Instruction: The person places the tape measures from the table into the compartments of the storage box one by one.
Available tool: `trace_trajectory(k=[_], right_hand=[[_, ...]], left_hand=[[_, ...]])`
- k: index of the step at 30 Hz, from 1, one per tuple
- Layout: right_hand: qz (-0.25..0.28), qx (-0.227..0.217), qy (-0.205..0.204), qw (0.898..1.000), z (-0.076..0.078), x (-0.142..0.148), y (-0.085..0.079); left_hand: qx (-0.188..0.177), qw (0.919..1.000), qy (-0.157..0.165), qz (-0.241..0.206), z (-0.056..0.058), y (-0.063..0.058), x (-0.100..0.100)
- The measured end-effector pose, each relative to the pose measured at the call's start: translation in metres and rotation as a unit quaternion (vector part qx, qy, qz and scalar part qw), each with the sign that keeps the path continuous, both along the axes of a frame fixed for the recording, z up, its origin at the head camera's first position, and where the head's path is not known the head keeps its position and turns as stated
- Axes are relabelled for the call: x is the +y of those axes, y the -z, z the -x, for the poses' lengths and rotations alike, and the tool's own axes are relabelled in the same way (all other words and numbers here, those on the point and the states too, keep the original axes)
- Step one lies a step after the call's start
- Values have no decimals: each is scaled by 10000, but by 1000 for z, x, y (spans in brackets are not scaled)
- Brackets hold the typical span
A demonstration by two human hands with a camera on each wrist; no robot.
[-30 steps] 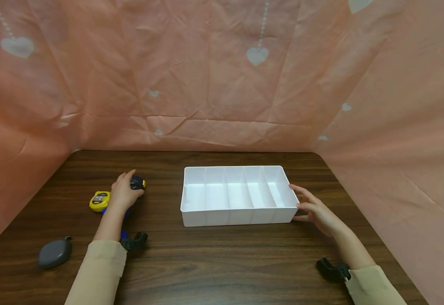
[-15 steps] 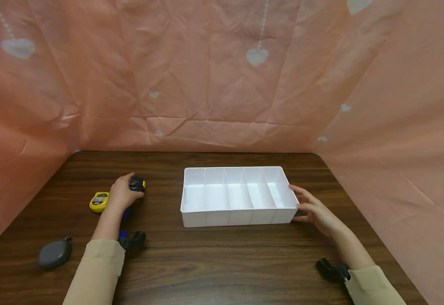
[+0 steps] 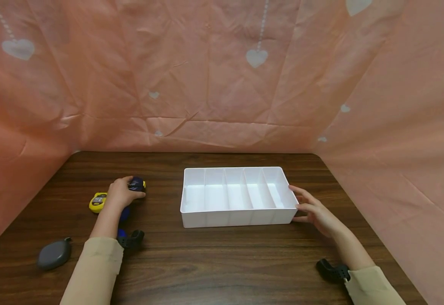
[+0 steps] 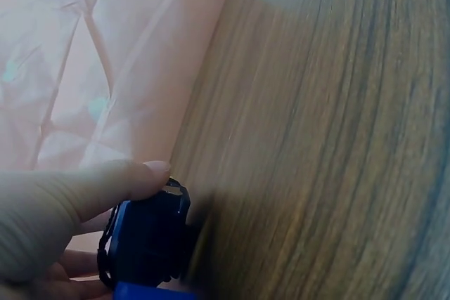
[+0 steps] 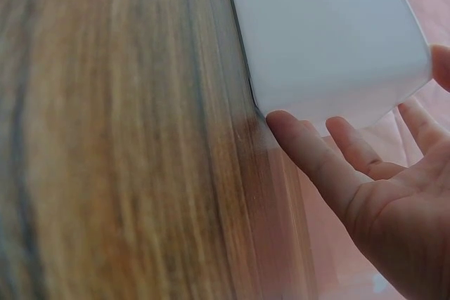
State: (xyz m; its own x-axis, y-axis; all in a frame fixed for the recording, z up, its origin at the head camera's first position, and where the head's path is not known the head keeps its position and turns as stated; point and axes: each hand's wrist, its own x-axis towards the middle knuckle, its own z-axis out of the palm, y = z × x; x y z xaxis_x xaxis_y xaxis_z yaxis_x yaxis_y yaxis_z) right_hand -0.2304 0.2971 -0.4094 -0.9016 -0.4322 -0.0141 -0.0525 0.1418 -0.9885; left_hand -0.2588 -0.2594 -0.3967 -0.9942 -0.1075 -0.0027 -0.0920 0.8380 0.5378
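Observation:
In the head view my left hand point(image 3: 120, 195) holds a dark tape measure point(image 3: 136, 184) with a yellow edge, thumb on its near side. The left wrist view shows the thumb over the top of the tape measure point(image 4: 148, 233) and fingers behind it. Whether it touches the table cannot be told. A yellow tape measure point(image 3: 98, 202) lies left of this wrist, partly covered by it. My right hand point(image 3: 319, 214) touches the right end of a white box point(image 3: 237, 218) divided into compartments. In the right wrist view its extended fingers point(image 5: 309, 149) rest against the box's end wall.
Blue items point(image 3: 124, 213) show partly beside and under the left forearm; their kind is hidden. A grey rounded case point(image 3: 54, 254) with a small loop lies at the front left. Pink cloth point(image 3: 206, 84) surrounds the back and sides of the wooden table point(image 3: 214, 262).
My left hand has shifted slightly toward me and left, and the dark tape measure has tilted a little with it. The right hand and the white box stay in place.

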Motion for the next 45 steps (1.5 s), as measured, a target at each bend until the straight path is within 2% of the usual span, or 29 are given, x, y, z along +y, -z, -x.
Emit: trace_trajectory(k=[15, 25, 31, 45], right_hand=[[-23, 2, -5, 10000, -1, 1, -1], [-29, -6, 20, 10000, 0, 1, 0], [-22, 1, 25, 10000, 0, 1, 0], [-51, 23, -26, 10000, 0, 1, -1]], left_hand=[[194, 9997, 126, 127, 0, 2, -2], [175, 9997, 135, 137, -1, 1, -3], [317, 9991, 261, 134, -2, 4, -3], [711, 9967, 399, 26, -6, 0, -1]])
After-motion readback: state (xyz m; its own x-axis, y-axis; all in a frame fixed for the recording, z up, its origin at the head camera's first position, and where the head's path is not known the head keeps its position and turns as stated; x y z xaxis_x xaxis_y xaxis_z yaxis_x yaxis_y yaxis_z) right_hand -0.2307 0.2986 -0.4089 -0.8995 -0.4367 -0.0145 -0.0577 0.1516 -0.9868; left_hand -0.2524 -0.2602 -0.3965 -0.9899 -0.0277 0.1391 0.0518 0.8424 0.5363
